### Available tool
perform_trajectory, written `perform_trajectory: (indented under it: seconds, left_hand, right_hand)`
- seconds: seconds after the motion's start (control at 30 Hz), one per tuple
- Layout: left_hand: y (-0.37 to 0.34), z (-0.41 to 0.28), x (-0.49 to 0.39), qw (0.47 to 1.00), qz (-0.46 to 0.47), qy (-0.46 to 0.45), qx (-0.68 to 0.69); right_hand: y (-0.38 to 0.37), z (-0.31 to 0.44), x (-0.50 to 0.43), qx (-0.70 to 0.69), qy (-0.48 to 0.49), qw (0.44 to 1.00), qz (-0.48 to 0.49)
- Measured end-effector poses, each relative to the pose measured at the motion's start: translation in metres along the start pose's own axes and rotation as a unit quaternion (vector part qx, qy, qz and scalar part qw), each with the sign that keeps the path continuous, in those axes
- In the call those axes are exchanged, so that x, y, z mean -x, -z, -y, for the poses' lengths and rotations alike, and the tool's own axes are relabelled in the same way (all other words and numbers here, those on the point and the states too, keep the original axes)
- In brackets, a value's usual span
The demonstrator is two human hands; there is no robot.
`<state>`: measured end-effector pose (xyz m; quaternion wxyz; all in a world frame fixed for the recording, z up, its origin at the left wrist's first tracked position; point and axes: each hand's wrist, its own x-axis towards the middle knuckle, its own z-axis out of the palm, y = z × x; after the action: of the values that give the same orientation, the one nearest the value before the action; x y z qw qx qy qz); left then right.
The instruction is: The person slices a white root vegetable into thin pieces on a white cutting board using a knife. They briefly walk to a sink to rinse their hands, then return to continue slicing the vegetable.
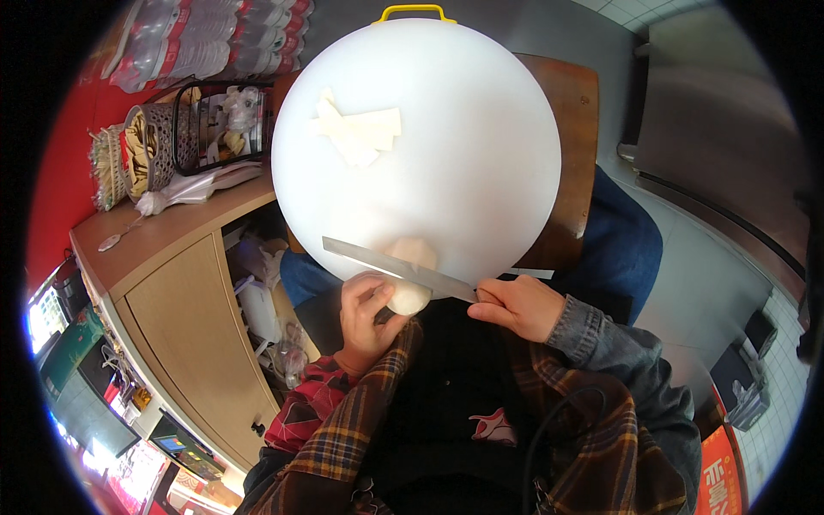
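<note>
My left hand (370,312) grips a peeled, pale root vegetable (408,299) at the near edge of a round white cutting board (476,129). Its rounded end points towards me, and a shaded part shows beyond the blade. In my right hand (523,307) is the handle of a kitchen knife (399,265), which is mostly hidden by the fingers. The blade lies across the vegetable, pointing left and away from me; I cannot tell whether it has cut in. Several flat cream-coloured slices (357,132) overlap on the board's far left.
A yellow handle (415,9) tops the board, which rests on a wooden chair (566,148). To the left, a wooden cabinet (193,309) carries a woven basket (154,148) and a black-framed container (222,125). Packs of bottles (212,42) stand beyond. A metal appliance (721,122) is at right.
</note>
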<state>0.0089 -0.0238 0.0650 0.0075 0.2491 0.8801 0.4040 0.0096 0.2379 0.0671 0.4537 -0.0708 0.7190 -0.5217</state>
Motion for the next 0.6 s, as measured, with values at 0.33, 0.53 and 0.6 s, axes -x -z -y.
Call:
perform_trajectory:
  seconds: [0.33,0.53,0.6]
  left_hand:
    - [0.0,0.004,0.003,1.0,0.005,-0.002,-0.001]
    - [-0.001,0.005,0.006,1.0,0.006,0.004,0.0]
    - [-0.001,0.005,0.006,1.0,0.005,0.003,-0.001]
  right_hand:
    - [-0.003,-0.002,-0.007,-0.007,-0.006,1.0,-0.001]
    - [-0.006,-0.008,-0.013,-0.002,0.019,1.0,-0.017]
    - [-0.008,-0.01,-0.017,0.001,0.025,0.999,-0.022]
